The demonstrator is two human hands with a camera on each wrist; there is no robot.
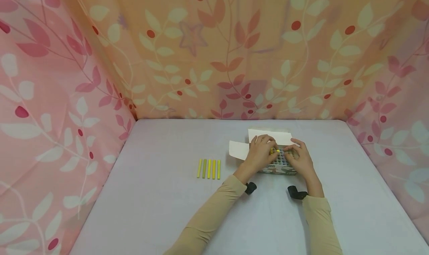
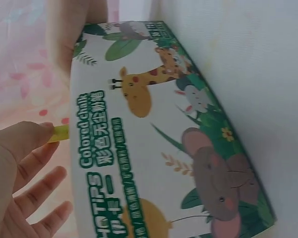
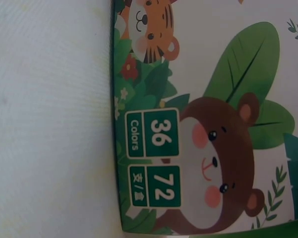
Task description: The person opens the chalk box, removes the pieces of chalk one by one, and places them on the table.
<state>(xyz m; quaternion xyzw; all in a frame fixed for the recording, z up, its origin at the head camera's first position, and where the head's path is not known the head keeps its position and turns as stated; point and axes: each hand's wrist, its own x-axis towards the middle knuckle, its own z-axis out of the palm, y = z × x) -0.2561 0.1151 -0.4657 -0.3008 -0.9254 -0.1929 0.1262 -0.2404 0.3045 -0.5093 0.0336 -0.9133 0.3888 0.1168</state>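
A box of colored chalk (image 1: pixel 277 169) stands with its white lid flaps folded out, its animal print filling both wrist views. Many round chalk ends (image 1: pixel 280 159) show inside it. At the box's open top, my left hand (image 1: pixel 260 152) pinches a yellow chalk stick (image 2: pixel 60 133) between thumb and forefinger; its other fingers are spread in the left wrist view. Over the box's right end lies my right hand (image 1: pixel 300 160), fingers bent; whether it grips the box is hidden. Five-like sticks aside, several yellow and greenish chalk sticks (image 1: pixel 209 169) lie in a row left of the box.
White cloth covers the table (image 1: pixel 151 210). One flap (image 1: pixel 238 150) sticks out left of the box and another flap (image 1: pixel 269 136) behind it. Black wrist cameras (image 1: pixel 296 193) sit below both hands. Floral curtains (image 1: pixel 214 54) enclose the back and sides.
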